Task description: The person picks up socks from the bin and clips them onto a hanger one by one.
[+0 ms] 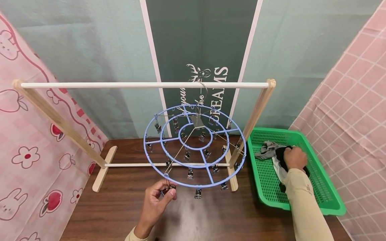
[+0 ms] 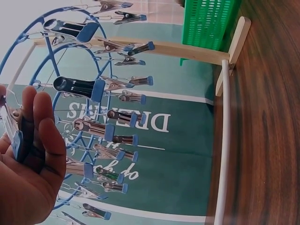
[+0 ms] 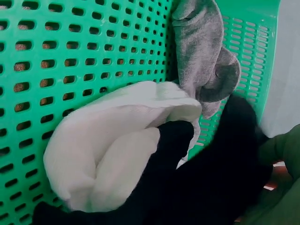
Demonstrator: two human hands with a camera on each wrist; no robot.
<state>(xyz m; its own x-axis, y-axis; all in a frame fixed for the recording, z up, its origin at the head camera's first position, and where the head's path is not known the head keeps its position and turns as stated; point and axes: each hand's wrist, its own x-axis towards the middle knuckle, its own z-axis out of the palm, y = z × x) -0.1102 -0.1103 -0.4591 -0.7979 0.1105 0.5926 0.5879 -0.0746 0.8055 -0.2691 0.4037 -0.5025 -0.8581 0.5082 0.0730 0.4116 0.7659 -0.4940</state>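
My left hand (image 1: 155, 201) pinches a metal clip (image 2: 13, 126) with blue tips between thumb and fingers. This clip hangs at the near left edge of a blue round clip hanger (image 1: 209, 174), whose other clips dangle around it. In the green basket (image 1: 328, 201), my right hand (image 1: 295, 158) grips a black sock (image 3: 211, 178); part of that hand is hidden in the right wrist view. A white sock (image 3: 117, 126) lies beside the black one against the perforated basket floor. Past them is a grey sock (image 3: 199, 51), near the basket's far side.
The hanger hooks over the white rail (image 1: 120, 85) of a wooden stand, with one post (image 1: 256, 107) close to the basket. A lower white bar (image 1: 129, 165) runs above the brown table (image 1: 105, 207). Patterned cloths cover the sides and back.
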